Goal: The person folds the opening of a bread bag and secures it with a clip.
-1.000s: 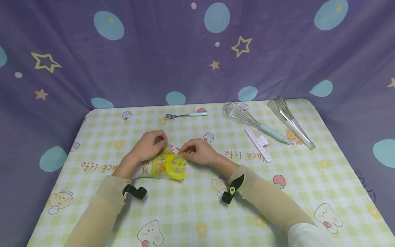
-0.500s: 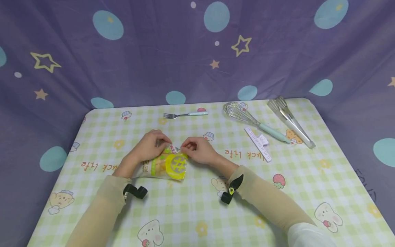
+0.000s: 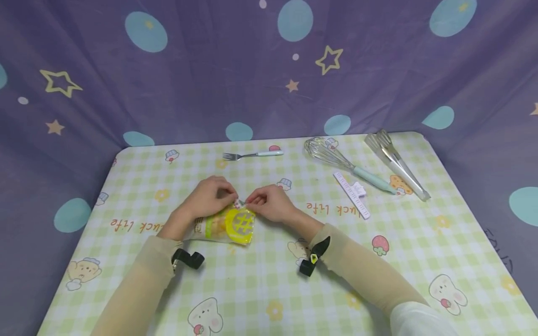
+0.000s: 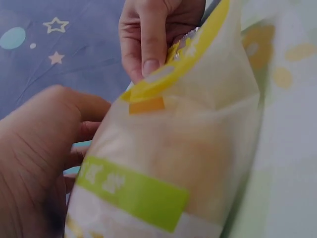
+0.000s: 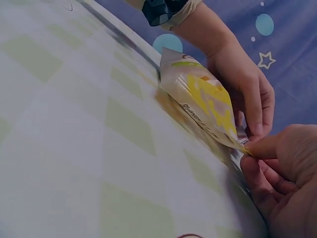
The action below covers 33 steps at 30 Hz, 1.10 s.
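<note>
A plastic food packet, printed yellow and green with something pale inside, lies on the table in the head view. My left hand lies along its far side and pinches the far edge near the right corner. Beside it my right hand pinches the packet's right corner between thumb and forefinger. From the right wrist view, both hands' fingertips meet close together at the end of the packet. The left wrist view shows the packet still closed along its visible side; the fingertips of my left hand are hidden behind it.
A fork lies at the back. To the right are a whisk with a pale green handle, a white clip and metal tongs. A patterned cloth covers the table; a purple curtain hangs behind it.
My left hand has slid slightly right along the packet's far edge, so its fingertips are closer to my right hand's. The right hand has barely moved and still pinches the corner.
</note>
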{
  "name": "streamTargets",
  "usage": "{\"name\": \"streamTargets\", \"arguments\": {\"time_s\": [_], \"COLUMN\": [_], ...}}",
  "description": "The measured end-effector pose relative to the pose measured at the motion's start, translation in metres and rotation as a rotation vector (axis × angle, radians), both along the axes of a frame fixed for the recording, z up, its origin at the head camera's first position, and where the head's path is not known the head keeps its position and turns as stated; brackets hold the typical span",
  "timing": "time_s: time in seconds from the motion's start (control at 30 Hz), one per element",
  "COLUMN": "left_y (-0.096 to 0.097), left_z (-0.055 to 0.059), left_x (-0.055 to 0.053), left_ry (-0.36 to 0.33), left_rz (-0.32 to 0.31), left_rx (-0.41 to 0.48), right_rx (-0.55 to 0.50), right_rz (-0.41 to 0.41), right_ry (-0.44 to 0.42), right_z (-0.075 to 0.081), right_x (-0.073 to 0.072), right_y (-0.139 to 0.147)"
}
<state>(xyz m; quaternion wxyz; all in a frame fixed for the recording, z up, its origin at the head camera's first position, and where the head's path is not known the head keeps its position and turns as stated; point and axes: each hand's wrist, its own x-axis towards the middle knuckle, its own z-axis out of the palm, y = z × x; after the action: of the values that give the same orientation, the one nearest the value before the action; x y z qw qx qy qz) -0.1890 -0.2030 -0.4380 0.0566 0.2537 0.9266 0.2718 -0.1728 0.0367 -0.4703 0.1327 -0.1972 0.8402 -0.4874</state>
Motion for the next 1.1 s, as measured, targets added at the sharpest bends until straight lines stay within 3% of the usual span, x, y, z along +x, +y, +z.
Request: {"name": "streamTargets", "arguments": {"time_s": [0.43, 0.8, 1.1], "left_y": [0.009, 0.007, 0.002], "left_z": [0.007, 0.01, 0.012], "left_x": [-0.002, -0.005, -0.008], "left_ry": [-0.054, -0.071, -0.067], "left_rz": [-0.114, -0.175, -0.188], "left_rx": [-0.019, -0.056, -0.079], "right_rx": [0.025, 0.041, 0.026], "right_rz": [-0.025, -0.028, -0.019], "right_ry": [0.041, 0.036, 0.019], "right_z": [-0.002, -0.002, -0.002], "right_x": [0.0, 0.002, 0.001], "right_y": [-0.003, -0.005, -0.003]}}
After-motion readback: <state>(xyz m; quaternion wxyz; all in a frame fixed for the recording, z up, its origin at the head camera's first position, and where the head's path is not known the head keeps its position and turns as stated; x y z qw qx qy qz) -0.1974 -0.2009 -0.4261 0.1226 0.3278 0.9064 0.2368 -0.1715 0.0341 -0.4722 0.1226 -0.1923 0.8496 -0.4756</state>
